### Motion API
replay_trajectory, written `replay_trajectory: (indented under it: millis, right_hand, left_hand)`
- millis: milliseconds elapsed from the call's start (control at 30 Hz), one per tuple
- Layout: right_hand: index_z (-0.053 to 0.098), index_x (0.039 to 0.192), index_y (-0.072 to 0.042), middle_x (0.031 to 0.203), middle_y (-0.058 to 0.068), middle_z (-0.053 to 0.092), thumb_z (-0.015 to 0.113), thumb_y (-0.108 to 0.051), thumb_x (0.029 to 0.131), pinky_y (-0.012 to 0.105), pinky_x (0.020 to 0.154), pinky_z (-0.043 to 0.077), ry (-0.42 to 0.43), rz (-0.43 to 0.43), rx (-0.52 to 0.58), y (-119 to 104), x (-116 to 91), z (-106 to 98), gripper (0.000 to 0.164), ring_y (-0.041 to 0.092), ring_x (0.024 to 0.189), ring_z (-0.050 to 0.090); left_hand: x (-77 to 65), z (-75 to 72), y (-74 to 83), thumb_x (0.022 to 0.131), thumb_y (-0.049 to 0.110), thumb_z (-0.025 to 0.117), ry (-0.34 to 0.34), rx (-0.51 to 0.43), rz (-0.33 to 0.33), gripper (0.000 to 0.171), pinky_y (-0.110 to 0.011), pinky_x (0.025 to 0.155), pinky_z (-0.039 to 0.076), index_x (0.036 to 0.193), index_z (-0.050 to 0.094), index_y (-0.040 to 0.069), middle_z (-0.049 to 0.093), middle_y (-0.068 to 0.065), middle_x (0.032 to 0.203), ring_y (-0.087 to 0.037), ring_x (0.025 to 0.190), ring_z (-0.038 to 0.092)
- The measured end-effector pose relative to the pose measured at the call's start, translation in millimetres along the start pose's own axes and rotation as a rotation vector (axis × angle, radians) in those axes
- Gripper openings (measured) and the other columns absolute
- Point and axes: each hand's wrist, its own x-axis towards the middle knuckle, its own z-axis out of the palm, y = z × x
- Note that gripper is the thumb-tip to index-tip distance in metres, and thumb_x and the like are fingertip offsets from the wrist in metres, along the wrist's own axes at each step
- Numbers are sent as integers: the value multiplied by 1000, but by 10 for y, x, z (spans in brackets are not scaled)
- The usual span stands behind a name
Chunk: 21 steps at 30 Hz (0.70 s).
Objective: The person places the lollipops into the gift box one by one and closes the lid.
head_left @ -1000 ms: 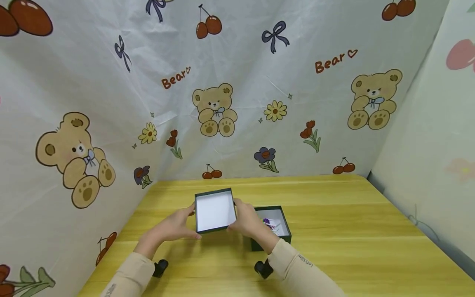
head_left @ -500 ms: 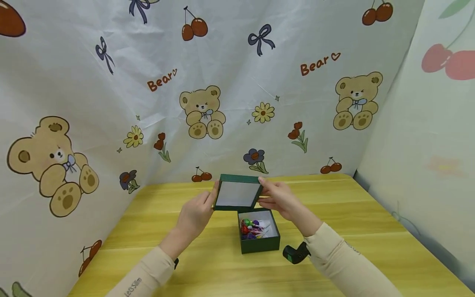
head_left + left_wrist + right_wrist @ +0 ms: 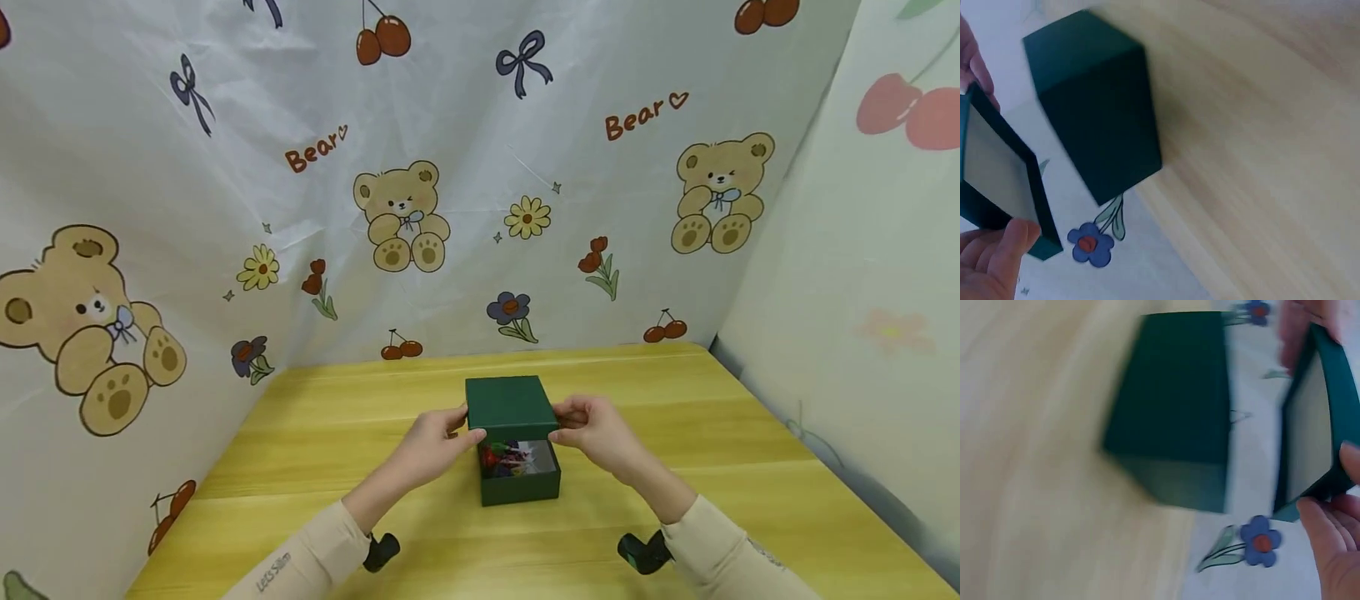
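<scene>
A dark green box lid (image 3: 512,407), its white inside facing down, hangs above the back part of a matching green box (image 3: 521,490). My left hand (image 3: 433,443) pinches the lid's left side near the front corner. At the opposite side, my right hand (image 3: 600,432) grips it between thumb and fingers. Wrapped lollipops (image 3: 506,458) with white sticks lie inside the box, partly hidden under the lid. In the left wrist view, the lid (image 3: 1000,169) is apart from the box (image 3: 1100,119); the right wrist view also has a gap between lid (image 3: 1313,425) and box (image 3: 1172,400).
The box stands on a yellow wood-grain table (image 3: 645,400). Behind it rises a white cloth (image 3: 465,300) printed with bears, flowers and cherries. A dark wrist camera (image 3: 381,552) sits below the left wrist, another dark camera (image 3: 643,553) below the right.
Both hands have carried the lid rightward from beside the box to above it. The lid has turned over, from inside facing the head camera to its green top showing.
</scene>
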Motion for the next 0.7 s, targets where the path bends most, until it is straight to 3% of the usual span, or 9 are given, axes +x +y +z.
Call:
replay_trajectory:
  millis: [133, 267, 467, 700]
  right_hand:
    - [66, 113, 10, 117, 25, 70, 71, 9, 86, 35, 84, 61, 45, 34, -73, 196, -47, 79, 27, 35, 110, 69]
    - [66, 110, 11, 115, 27, 70, 72, 12, 83, 34, 80, 62, 73, 53, -88, 323, -121, 127, 28, 37, 110, 69]
    - [61, 114, 13, 117, 27, 68, 70, 9, 87, 32, 81, 62, 22, 67, -3, 372, -167, 93, 30, 38, 112, 67]
    - [56, 129, 16, 130, 33, 61, 75, 3, 84, 35, 86, 61, -13, 133, 65, 485, -199, 122, 51, 44, 123, 60]
  left_hand:
    - [41, 113, -32, 97, 38, 66, -21, 52, -2, 69, -48, 98, 55, 149, 44, -1, 46, -21, 151, -39, 131, 56]
    - [21, 215, -109, 94, 31, 71, -80, 19, -10, 69, -50, 101, 52, 147, 45, -6, 46, -24, 151, -41, 134, 52]
    - [-22, 286, -181, 90, 29, 76, -76, -34, -20, 71, -50, 102, 51, 145, 47, -6, 48, -25, 149, -40, 134, 52]
    - [-39, 320, -226, 86, 25, 80, -43, -74, -40, 68, -47, 100, 54, 140, 54, -5, 54, -23, 144, -39, 130, 57]
